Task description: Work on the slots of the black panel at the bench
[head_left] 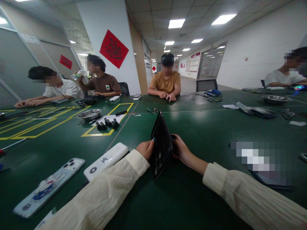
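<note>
A thin black plastic panel point(160, 153) with a raised rim and recessed inner face stands tilted on edge, just above or touching the green table. My left hand point(145, 149) grips its left side, the thumb lying over the inner face; a small blue spot shows by the thumb tip. Behind the panel's right edge is my right hand point(181, 148), fingers curled around a small dark piece point(173, 137). Whether that piece belongs to the panel I cannot tell, as the panel hides the fingertips.
Left of my forearm lie a white power bank point(106, 161) and a phone in a patterned case point(50, 187). Beyond them are several black nozzle-like parts point(107, 124) and a metal bowl point(89, 114). Gloves point(255, 111) lie right. A person point(165, 81) sits opposite; others sit around the green table point(203, 127).
</note>
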A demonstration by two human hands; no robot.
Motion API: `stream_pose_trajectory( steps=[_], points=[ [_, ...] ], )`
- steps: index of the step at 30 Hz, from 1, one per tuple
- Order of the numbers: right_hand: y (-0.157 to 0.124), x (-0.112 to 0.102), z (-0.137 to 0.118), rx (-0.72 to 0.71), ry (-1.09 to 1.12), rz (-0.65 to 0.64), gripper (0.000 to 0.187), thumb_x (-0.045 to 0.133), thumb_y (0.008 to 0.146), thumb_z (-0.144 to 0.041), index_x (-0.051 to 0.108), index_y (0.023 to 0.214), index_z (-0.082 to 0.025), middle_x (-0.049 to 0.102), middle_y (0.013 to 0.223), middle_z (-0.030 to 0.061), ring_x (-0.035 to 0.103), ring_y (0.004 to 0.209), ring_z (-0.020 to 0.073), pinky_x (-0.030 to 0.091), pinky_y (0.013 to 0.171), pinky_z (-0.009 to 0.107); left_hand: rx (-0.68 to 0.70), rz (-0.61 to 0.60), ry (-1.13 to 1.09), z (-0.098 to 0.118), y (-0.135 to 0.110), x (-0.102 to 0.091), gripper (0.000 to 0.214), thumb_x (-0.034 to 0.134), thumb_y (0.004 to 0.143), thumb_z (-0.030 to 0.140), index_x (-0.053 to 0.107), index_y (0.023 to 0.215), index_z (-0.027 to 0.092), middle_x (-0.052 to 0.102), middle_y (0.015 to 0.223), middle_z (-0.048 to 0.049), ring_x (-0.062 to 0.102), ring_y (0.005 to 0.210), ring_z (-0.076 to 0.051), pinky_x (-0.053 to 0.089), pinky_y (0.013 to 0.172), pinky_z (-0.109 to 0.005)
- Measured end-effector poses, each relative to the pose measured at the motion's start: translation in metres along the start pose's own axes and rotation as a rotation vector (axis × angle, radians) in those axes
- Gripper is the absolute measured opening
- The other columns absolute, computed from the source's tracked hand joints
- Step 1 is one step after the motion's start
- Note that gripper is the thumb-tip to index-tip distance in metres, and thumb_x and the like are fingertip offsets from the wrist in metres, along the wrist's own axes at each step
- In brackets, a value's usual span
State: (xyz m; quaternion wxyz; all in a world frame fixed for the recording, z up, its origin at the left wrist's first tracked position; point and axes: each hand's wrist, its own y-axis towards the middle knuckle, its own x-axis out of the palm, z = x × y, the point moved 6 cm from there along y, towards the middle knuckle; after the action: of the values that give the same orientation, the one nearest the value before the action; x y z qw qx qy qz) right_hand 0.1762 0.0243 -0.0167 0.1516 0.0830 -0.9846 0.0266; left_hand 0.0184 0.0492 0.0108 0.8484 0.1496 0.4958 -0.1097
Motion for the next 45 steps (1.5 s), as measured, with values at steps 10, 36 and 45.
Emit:
stream_pose_trajectory(
  steps=[10,36,45],
  points=[
    [0.0014,-0.0002,-0.0003,0.004,-0.012,0.029,0.034,0.042,0.074,-0.034,0.038,0.107,-0.026,0.045,0.058,-0.0064,0.041,0.038,0.0076,0.026,0.031,0.016,0.005,-0.009,-0.009,0.0033,-0.0009,-0.0019,0.057,0.014,0.086,0.046,0.059,0.068,0.015,0.058,0.062,-0.0061,0.054,0.062,-0.018,0.034,0.056,-0.027],
    [0.0015,-0.0013,0.0011,-0.002,0.015,-0.001,0.032,0.043,0.075,-0.033,0.037,0.106,-0.026,0.046,0.060,-0.0064,0.042,0.037,0.0069,0.024,0.030,0.015,0.008,-0.025,-0.010,0.0026,0.0004,-0.0005,0.055,0.014,0.086,0.045,0.057,0.068,0.015,0.056,0.061,-0.0058,0.054,0.062,-0.018,0.033,0.056,-0.027],
    [-0.0006,0.0013,-0.0022,0.006,0.011,0.021,0.032,0.042,0.074,-0.033,0.038,0.105,-0.026,0.045,0.057,-0.0067,0.040,0.036,0.0068,0.023,0.030,0.015,0.030,-0.009,0.000,0.0028,0.0011,-0.0004,0.047,0.019,0.084,0.041,0.053,0.062,0.016,0.049,0.055,-0.0023,0.048,0.056,-0.015,0.028,0.053,-0.025]
  ],
)
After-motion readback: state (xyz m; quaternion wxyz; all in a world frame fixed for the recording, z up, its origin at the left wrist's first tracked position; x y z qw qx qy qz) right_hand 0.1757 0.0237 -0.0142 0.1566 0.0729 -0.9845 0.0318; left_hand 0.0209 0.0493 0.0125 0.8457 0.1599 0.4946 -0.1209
